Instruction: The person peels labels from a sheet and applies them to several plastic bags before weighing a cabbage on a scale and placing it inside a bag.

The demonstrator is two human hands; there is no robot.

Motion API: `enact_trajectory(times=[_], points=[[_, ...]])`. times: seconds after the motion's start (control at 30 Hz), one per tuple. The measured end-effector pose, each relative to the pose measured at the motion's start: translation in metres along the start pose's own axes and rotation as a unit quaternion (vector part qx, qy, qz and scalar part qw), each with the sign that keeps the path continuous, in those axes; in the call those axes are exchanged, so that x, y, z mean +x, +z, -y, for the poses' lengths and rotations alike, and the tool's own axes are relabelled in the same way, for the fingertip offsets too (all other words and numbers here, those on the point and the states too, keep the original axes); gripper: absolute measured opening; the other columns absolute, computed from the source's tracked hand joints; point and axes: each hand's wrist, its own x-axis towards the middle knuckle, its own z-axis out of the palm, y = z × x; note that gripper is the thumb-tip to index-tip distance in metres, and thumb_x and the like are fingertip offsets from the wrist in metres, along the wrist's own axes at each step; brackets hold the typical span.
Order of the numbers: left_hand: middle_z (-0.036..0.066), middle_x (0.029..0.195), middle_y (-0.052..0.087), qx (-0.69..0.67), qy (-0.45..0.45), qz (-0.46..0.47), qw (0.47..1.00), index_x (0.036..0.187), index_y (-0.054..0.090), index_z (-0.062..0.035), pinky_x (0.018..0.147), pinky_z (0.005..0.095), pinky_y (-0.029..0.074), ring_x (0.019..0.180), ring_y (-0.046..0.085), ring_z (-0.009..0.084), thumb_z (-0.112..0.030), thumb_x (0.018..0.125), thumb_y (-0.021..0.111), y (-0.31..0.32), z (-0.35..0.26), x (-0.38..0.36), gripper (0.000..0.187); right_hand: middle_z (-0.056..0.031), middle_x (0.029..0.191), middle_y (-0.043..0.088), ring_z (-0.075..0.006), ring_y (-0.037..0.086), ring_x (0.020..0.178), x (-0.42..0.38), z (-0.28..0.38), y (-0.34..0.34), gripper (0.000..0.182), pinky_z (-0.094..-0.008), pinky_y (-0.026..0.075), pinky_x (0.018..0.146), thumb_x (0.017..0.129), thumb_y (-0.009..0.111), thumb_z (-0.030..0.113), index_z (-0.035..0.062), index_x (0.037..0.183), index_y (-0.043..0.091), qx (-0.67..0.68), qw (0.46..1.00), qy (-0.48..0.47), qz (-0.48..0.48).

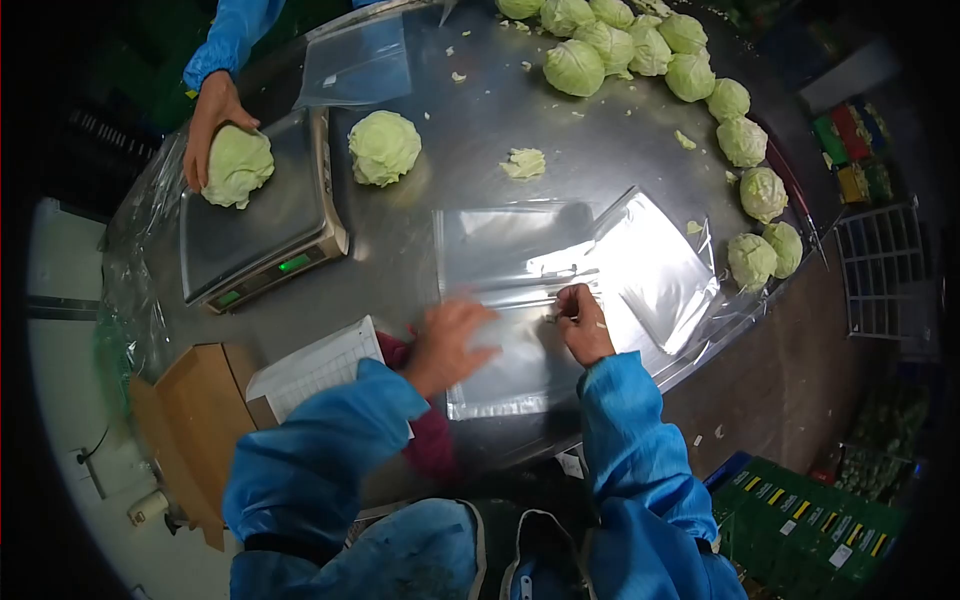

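My left hand (pixel 452 345), smeared by motion, hovers over the left side of a clear plastic bag (pixel 500 385) with its fingers apart and nothing in them. Over the middle of the bags my right hand (pixel 583 325) is closed in a pinch. Something small shows at its fingertips, too small to name. A second pile of clear bags (pixel 655 270) lies at an angle to the right, shining under the light. Beyond the bags sits a loose piece of cabbage leaf (pixel 523 164).
Another person's hand (pixel 212 130) holds a cabbage (pixel 238 167) on a weighing scale (pixel 255 235). A second cabbage (pixel 384 148) is beside it. Several cabbages (pixel 690 76) line the table's far right edge. A cardboard box (pixel 185 420) and paper sheet (pixel 315 365) lie left.
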Motion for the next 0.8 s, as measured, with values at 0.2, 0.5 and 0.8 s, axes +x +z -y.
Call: enact_trajectory(times=[0.2,0.5,0.8], points=[[0.007,0.099,0.054,0.028,-0.007,0.123,0.992,0.103,0.059,-0.0139,0.086,0.0380,0.036,0.100,0.049,0.0279,-0.019,0.069,0.072,0.031,0.009,-0.040,0.036,-0.0178,0.092,0.050,-0.0340,0.051,0.080,0.009,-0.014,0.029,0.025,-0.0412,0.043,0.071,0.073,0.054,0.001,0.0040,0.097,0.050,-0.223,0.953,-0.176,-0.105],[0.003,0.085,0.053,0.002,0.076,0.123,0.990,0.082,0.059,-0.0134,0.079,0.0358,0.038,0.088,0.051,0.0234,-0.018,0.072,0.069,0.019,0.022,-0.034,0.015,-0.0079,0.086,0.056,-0.0165,0.053,0.077,-0.036,0.017,-0.088,0.029,-0.0282,0.045,0.067,0.079,0.063,0.010,0.0048,0.105,0.051,0.003,0.987,0.003,-0.161],[0.006,0.075,0.062,-0.214,-0.141,0.192,0.948,0.081,0.067,-0.0059,0.065,0.0327,0.046,0.068,0.058,0.0199,-0.016,0.079,0.064,0.011,0.039,-0.005,0.011,-0.0065,0.080,0.061,-0.0138,0.058,0.070,-0.101,0.012,-0.096,0.018,-0.0259,0.045,0.065,0.084,0.059,0.015,0.0023,0.095,0.056,0.218,0.960,0.121,-0.130]])
